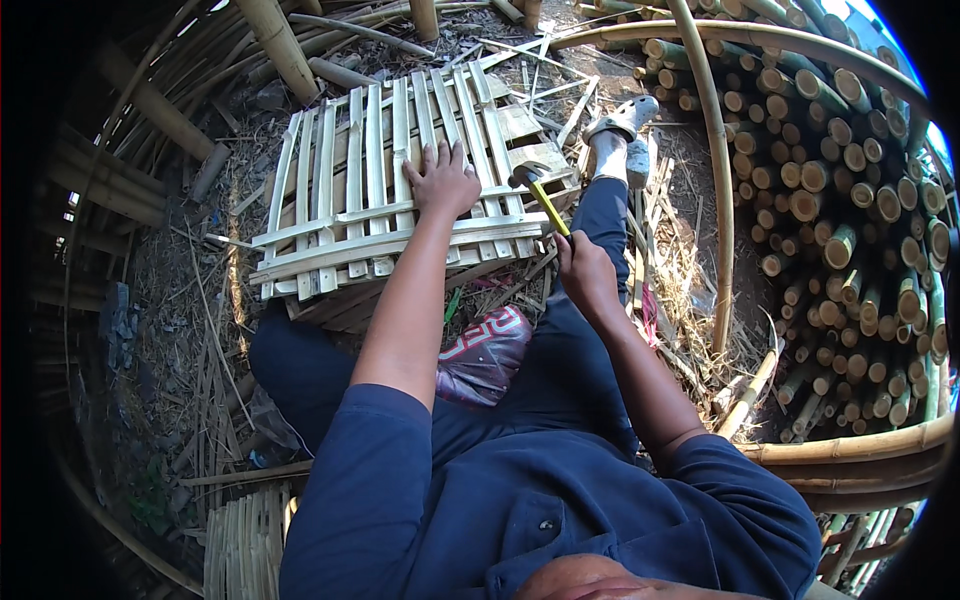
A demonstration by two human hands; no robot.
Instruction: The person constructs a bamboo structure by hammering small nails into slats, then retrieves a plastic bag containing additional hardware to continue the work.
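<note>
The right hand (585,272) has its fingers curled tight around the yellow handle of a hammer (540,195); the grip end of that handle is hidden inside the fist, and the dark metal head is small and hard to read where it meets the wood. The left hand (441,180) lies flat, fingers spread wide, holding nothing, pressed on a bamboo slat panel (340,200). The hammer head sits just beyond and right of those left fingertips, at the panel's right edge. The panel is pale split strips, upright slats crossed by a few horizontal ones; its near edge hides whatever props it. Right of the hammering fingers, a stack of cut bamboo poles (850,180) shows round hollow ends, cut off by the rim.
</note>
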